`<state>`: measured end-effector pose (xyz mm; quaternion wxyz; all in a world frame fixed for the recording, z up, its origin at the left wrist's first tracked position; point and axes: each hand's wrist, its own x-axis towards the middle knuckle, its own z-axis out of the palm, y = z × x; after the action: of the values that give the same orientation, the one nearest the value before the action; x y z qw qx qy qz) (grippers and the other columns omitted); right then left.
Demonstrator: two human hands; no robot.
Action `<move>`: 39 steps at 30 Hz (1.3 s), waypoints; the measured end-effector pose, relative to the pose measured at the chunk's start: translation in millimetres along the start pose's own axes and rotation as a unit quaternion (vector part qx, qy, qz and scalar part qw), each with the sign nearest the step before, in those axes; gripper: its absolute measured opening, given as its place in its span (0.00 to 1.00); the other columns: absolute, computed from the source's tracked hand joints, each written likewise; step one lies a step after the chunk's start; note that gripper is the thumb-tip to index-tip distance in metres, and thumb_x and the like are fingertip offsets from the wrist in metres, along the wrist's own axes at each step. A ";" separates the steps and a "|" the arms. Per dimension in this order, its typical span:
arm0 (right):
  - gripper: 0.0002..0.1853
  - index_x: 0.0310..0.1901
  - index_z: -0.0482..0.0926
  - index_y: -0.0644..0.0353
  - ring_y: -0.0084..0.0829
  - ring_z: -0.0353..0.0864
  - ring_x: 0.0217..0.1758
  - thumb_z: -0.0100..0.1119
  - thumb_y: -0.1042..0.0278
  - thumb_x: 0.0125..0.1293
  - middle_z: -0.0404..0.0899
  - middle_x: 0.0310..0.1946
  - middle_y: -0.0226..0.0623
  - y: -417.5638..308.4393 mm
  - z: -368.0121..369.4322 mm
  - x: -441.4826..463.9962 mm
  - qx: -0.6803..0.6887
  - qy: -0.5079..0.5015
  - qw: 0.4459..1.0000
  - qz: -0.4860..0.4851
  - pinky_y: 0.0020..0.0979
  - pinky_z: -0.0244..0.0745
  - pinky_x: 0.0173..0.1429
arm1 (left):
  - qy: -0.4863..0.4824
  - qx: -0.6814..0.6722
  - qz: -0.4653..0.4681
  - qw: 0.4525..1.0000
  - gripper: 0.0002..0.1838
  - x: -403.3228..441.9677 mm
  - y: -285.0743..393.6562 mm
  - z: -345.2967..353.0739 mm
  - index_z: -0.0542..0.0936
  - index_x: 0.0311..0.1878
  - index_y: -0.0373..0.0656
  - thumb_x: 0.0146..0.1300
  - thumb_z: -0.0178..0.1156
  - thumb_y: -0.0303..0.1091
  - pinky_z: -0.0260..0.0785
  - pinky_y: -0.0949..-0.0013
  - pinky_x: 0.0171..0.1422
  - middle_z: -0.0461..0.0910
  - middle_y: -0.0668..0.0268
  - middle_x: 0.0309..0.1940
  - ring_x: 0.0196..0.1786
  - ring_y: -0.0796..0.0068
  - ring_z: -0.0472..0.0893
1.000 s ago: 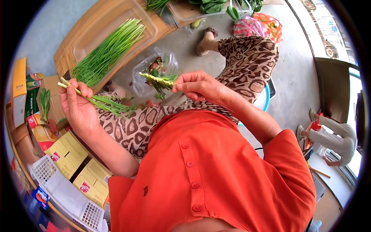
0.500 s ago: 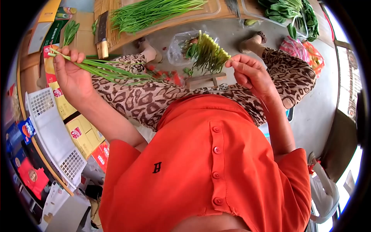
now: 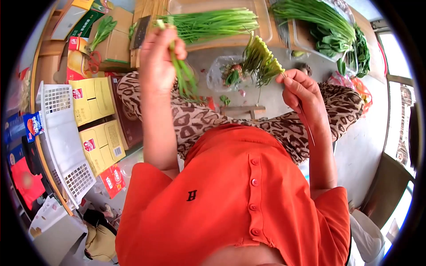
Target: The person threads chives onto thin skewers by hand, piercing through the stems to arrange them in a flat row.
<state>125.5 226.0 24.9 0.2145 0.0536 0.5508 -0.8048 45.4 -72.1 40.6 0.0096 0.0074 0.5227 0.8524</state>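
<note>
Here, the left hand point(image 3: 157, 60) pinches slender, limp green stalks point(image 3: 183, 75) between its fingers, while the right hand point(image 3: 304, 91) has its fingers pinching a thin skewer point(image 3: 306, 122) threaded with fringed greens point(image 3: 262, 61).

Black letter point(image 3: 191, 195) (H-like) on shirt point(image 3: 217, 190)

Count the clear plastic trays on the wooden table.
2. Left tray: under the long green stalks, near the middle of the wooden table. Right tray: under the leafy greens. The heaped greens could hide another.
</note>
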 end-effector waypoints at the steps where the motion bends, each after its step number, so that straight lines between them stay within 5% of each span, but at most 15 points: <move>1: 0.09 0.40 0.78 0.62 0.10 0.55 0.15 0.52 0.66 0.69 0.62 0.14 0.18 -5.3 6.6 -1.7 -0.017 0.006 1.000 -0.009 0.16 0.45 0.19 | -0.029 -0.010 -0.007 1.000 0.06 1.1 -6.7 2.5 0.78 0.40 0.41 0.65 0.58 0.33 0.61 0.74 0.30 0.75 0.70 0.32 0.28 0.79 0.70; 5: 0.09 0.41 0.79 0.62 0.09 0.55 0.16 0.52 0.67 0.69 0.62 0.14 0.17 -23.4 30.6 -11.6 -0.063 0.014 0.997 -0.038 0.16 0.46 0.20 | -0.029 -0.086 -0.018 0.996 0.07 6.7 -15.6 16.1 0.79 0.39 0.39 0.62 0.62 0.32 0.66 0.74 0.28 0.76 0.69 0.28 0.26 0.76 0.74; 39: 0.08 0.41 0.79 0.63 0.09 0.55 0.16 0.52 0.69 0.69 0.64 0.16 0.18 -31.0 67.1 -11.3 -0.111 -0.032 0.993 -0.027 0.17 0.46 0.21 | -0.054 -0.097 -0.071 0.991 0.10 -4.7 -14.0 16.1 0.80 0.44 0.40 0.63 0.61 0.34 0.57 0.77 0.27 0.77 0.72 0.30 0.25 0.81 0.68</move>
<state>133.3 177.6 81.3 0.2149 -0.0116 0.6309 -0.7454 50.7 -51.6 35.4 0.0989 0.0154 0.4352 0.8948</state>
